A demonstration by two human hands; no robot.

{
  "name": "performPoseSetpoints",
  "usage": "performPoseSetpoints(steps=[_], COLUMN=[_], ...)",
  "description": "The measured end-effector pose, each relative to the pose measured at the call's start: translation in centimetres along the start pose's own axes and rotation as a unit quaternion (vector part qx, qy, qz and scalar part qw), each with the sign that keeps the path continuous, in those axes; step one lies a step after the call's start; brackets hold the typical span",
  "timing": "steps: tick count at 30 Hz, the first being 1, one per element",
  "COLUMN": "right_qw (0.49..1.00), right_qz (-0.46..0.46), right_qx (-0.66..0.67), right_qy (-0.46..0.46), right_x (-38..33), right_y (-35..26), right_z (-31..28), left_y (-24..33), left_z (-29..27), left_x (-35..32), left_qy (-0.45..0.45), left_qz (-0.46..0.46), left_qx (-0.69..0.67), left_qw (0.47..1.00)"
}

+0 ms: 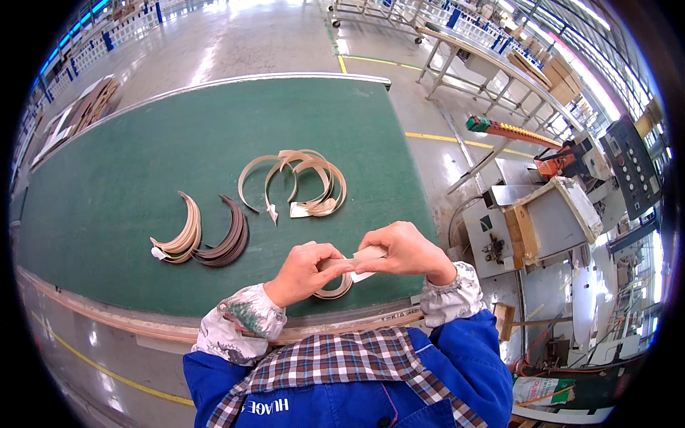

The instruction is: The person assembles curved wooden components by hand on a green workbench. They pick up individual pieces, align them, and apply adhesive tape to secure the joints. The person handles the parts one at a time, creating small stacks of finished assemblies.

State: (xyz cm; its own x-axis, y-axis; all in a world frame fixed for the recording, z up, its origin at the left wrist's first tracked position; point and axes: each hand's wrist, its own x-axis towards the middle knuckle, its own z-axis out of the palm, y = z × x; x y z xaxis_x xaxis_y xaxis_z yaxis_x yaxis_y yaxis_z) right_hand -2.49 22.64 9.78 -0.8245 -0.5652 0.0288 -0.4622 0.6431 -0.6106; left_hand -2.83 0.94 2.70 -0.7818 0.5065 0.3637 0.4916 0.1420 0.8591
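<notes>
Close to the near edge of the green surface, my left hand (305, 272) and my right hand (408, 251) meet with fingers pinched. Between them they grip a pale wood-toned banding strip (372, 252), and a white piece like paper or tape shows under my right fingers. A curled loop of strip (337, 292) hangs below the hands; my fingers partly hide how it joins. Farther off lie several loose pale strip loops (340, 187) with white ends. To the left rest a curved bundle of light strips (188, 232) and a curved bundle of dark brown strips (232, 239).
The strips lie on a wide green belt table (143, 157) with a metal edge. At right stand a machine with a black control panel (632, 167) and an open box-like tray (560, 221). A long roller stand (492, 64) is beyond, across the floor.
</notes>
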Motion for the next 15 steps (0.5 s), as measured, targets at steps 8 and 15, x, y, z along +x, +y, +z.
performPoseSetpoints(steps=[8,15], right_qw=[0.975,0.962], right_qz=[0.14,0.212], right_qx=[0.148,0.026], right_qy=[0.087,0.172], right_x=[-4.2,-7.1], right_y=[4.0,7.7], right_z=[-5.8,-8.0], left_y=[-0.1,-0.6], left_z=[-2.7,-2.9], left_x=[0.6,0.8], left_qy=[-0.05,-0.121], left_qz=[-0.123,-0.162], left_qx=[-0.093,-0.143], left_qw=[0.987,0.969])
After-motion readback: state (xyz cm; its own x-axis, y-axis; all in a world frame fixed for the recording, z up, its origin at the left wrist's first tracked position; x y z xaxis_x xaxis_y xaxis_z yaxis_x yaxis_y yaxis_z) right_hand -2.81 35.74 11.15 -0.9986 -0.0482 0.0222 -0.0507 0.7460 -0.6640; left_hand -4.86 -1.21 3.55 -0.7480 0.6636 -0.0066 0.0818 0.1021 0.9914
